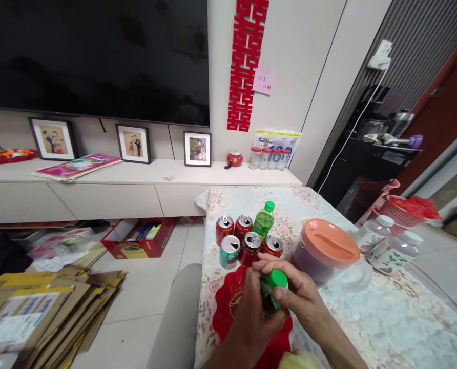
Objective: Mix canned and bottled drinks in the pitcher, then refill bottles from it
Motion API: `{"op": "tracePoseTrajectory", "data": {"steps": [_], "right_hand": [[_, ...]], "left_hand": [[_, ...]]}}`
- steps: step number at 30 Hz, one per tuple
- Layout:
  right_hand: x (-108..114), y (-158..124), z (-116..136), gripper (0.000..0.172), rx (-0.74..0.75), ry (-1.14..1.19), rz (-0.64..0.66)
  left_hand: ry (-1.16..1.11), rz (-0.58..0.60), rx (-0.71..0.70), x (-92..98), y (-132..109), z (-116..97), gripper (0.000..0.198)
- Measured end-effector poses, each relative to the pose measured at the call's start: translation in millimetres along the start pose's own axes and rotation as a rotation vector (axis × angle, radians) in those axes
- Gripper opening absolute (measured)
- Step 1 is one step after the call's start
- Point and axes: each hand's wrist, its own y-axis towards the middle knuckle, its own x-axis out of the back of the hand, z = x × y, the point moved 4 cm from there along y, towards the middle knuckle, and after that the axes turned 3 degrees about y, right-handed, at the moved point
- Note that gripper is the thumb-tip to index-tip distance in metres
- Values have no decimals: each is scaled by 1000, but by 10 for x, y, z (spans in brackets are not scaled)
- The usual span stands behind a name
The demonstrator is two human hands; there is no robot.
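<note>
Above a red scalloped tray (223, 300) at the table's near edge, both hands are wrapped round a small bottle (278, 278) with a green cap. My left hand (251, 312) grips its body from the left. On the right side, my right hand (299, 289) holds it with the thumb just below the cap. The fingers cover much of the bottle. Just beyond the hands stand several opened drink cans, among them a teal can (229, 251) and a red can (225, 228). A green bottle (264, 221) with a green cap stands upright behind them.
A pitcher with an orange lid (330, 241) is right of the hands, with clear jars (393, 256) beyond it. A pink basket (399, 212) is farther right. Flattened cardboard (70, 307) and a red box (136, 246) lie on the floor at the left.
</note>
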Motion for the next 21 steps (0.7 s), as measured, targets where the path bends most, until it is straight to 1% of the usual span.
{"op": "tracePoseTrajectory", "data": {"steps": [3,5,8,12,13,15,17,19,20,21], "right_hand": [[-29,-71,-39,35,38,-65,-141],[-52,-117,-45,34,62,-127,-213],[-92,-166,-36,33,90,-233,-294],[-152,-186,-18,32,158,-332,-402],[-159,-195,-18,32,173,-342,-419],[-154,-239,-24,34,184,-364,-423],[-112,-348,-36,42,167,-405,-400],[-38,-534,-50,51,124,-464,-390],[2,-650,-55,52,96,-495,-400],[35,-772,-58,47,66,-530,-407]], "left_hand": [[66,-28,9,-24,-23,37,53],[86,-34,4,-29,-34,39,53],[84,-48,-29,-34,-34,3,54],[111,-123,-73,-30,-32,-18,54],[123,-131,-82,-29,-38,-7,54],[154,-102,-91,-29,-59,43,56],[190,-68,-80,-15,-84,123,58],[226,-49,-40,13,-102,219,63],[241,-44,-14,28,-108,265,66],[251,-38,5,40,-111,303,68]]}}
